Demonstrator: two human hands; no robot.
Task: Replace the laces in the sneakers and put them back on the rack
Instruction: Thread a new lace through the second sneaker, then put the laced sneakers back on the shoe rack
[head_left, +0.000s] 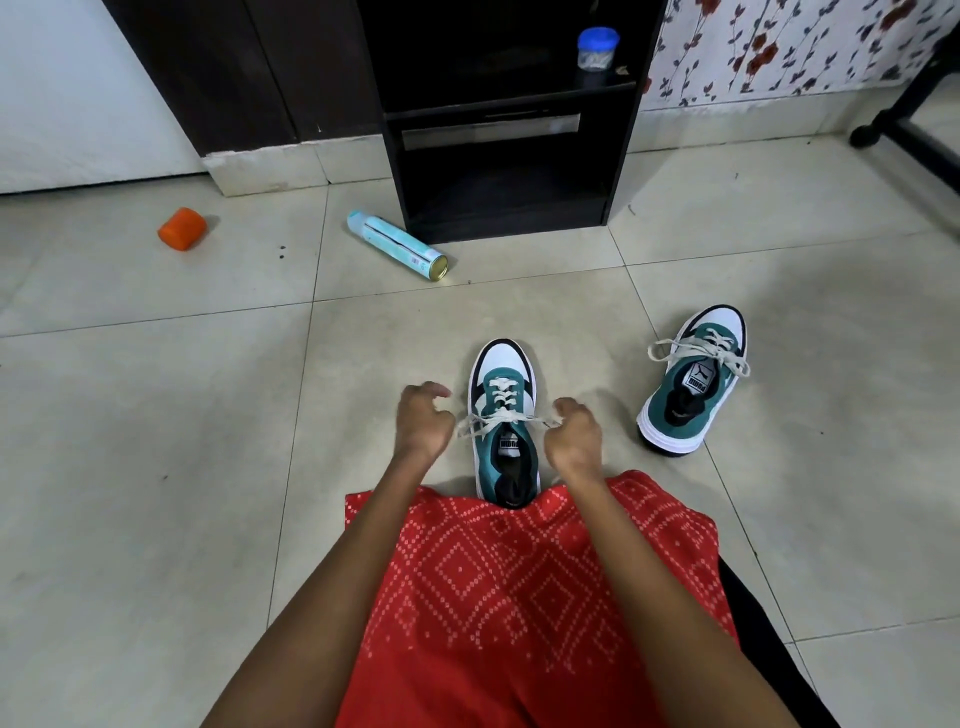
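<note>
Only one camera here, a wide-angle one worn on the head, looking forward and steeply down over the lap (519, 597). The left hand (423, 421), right hand (574, 436) and nearer sneaker (501, 374) sit close, mid-frame; the rack (621, 156) is farther off, up top.

Teal-and-white suede sneaker (501, 366) upright on the grey tiled floor (208, 415), toe pointing away, between both hands. Right hand (574, 434) pinches one end of its flat white lace (498, 415). Left hand (423, 421) curled at the other end, grip unclear. Matching second sneaker (691, 382) sits to the right, laced, ends loose. Black wooden rack (504, 156) beyond, pale-blue spray can (397, 247) lying by its base.
</note>
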